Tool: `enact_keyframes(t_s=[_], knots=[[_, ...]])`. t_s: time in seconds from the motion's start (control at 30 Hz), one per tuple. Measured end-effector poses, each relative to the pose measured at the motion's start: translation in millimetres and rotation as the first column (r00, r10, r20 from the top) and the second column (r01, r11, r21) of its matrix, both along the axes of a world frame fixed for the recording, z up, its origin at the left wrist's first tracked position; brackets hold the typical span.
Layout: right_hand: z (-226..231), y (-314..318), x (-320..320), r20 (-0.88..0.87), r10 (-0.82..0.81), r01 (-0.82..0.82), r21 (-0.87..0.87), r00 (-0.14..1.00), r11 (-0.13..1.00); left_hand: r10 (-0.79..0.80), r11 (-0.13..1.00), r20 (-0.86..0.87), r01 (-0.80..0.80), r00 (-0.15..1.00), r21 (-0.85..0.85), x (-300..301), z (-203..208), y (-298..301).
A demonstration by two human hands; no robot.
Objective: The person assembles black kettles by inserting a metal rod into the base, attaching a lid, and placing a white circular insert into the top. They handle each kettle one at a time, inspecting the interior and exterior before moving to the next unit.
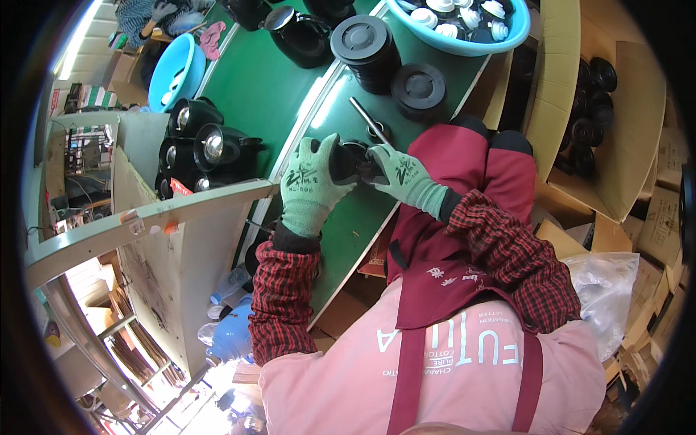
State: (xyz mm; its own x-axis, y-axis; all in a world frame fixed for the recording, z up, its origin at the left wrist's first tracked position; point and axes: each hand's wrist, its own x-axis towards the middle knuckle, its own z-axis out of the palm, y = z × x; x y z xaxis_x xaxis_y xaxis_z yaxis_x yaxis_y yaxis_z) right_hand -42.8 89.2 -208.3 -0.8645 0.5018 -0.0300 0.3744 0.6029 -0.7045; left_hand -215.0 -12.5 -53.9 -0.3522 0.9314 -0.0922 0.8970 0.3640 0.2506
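Observation:
Over the near edge of the green table [335, 250], my gloved left hand [316, 178] is closed on the side of a small black round part [351, 158]. From the other side, my gloved right hand [407, 174] touches the same part with its fingers bent inward. A shiny metal rod [367, 119] slants away from my right fingertips; whether they grip it cannot be made out. Just beyond those fingers is a small dark ring-shaped piece [378, 133]. The gloves hide much of the black part.
A stack of black discs [365, 43] and another black disc [419, 90] stand beyond my hands. A blue basin [395, 16] holds black-and-white parts. Black jugs [217, 148] cluster left; an open carton [544, 94] with black round parts stands right. A metal rail [174, 216] runs left.

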Motion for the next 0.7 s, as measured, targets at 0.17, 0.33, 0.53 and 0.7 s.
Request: enact_keyframes(t_s=[0.17,0.33,0.53,0.7], knots=[[0.7,-2.5,0.5,-0.039,-0.019,0.021,0.042,0.999,0.999,-0.089,0.993,0.037,0.092,0.995,-0.069,-11.6,-0.2,2.5],[1.3,-3.5,2.4,-0.057,-0.021,0.025,0.073,0.998,0.997,-0.271,0.953,-0.030,0.263,0.962,-0.150,-9.1,5.8,7.9],[-4.9,-4.4,1.0,-0.106,-0.028,0.040,0.105,0.994,0.994,-0.113,0.979,-0.099,0.094,0.989,-0.183,-7.1,4.9,10.2],[-4.1,-5.0,1.6,0.000,-0.003,0.003,0.087,1.000,0.996,0.074,0.952,-0.137,-0.111,0.988,-0.286,10.3,6.9,23.6]])
